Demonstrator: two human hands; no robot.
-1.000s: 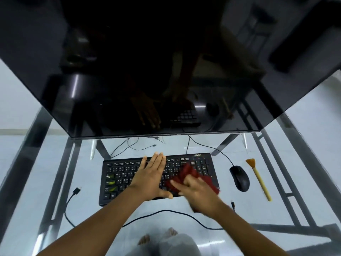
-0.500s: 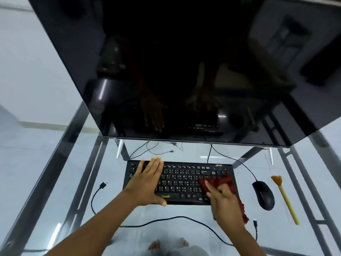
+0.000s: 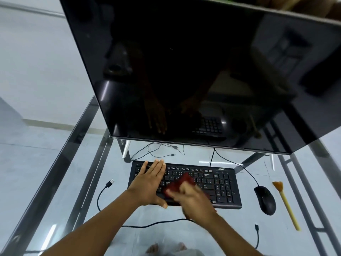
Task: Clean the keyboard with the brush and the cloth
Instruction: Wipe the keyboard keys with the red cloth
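Glass desk (image 3: 60, 182): right hand (image 3: 193, 202), clutching the red cloth (image 3: 181, 182), swept back from the black keyboard's (image 3: 219, 183) right end to its middle. Left hand (image 3: 149, 183) stayed flat, fingers released, pinning the left keys. Wiping mid-pass; brush (image 3: 285, 204) lay unused beside the mouse (image 3: 265, 200).

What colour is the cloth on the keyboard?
Dark red cloth, clearest in the head view, under the right hand on the black keyboard.

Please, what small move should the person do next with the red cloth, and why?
Probably sweep the red cloth rightward along the keyboard. The right hand presses it on the middle keys, the left hand lies flat on the left end, and the right-side keys are uncovered.
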